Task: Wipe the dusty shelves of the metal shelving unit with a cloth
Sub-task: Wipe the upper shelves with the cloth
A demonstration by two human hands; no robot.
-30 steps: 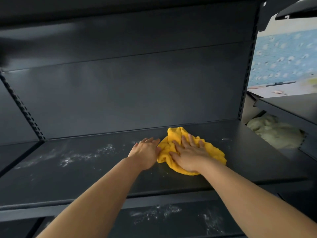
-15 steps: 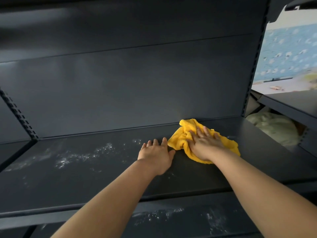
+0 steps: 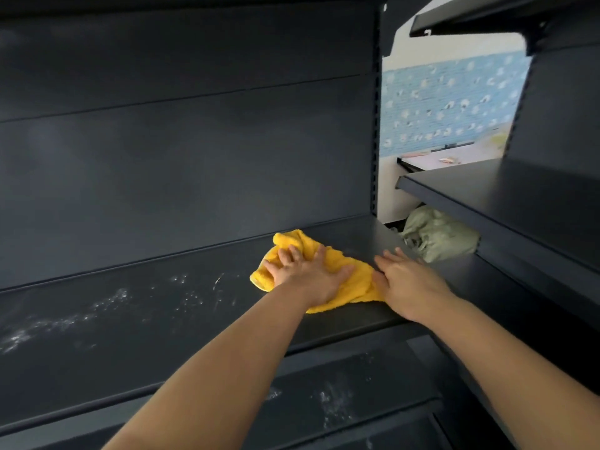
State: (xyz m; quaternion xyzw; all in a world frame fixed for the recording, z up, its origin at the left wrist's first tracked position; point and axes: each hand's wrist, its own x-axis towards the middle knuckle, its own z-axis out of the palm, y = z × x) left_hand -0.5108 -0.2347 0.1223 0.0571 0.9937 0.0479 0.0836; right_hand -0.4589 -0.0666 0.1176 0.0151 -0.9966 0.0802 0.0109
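The left hand (image 3: pixel 305 274) presses flat, fingers spread, on the yellow cloth (image 3: pixel 347 280); the right hand (image 3: pixel 409 284) lies open just right of the cloth. Dust (image 3: pixel 107 303) lies left of the cloth along the shelf (image 3: pixel 162 336), nearer the left hand.

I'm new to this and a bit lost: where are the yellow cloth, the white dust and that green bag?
yellow cloth (image 3: pixel 352 280): head view, bare middle between the hands.
white dust (image 3: pixel 110 298): head view, speckled patch on the shelf's left.
green bag (image 3: pixel 438 237): head view, its bulging side.
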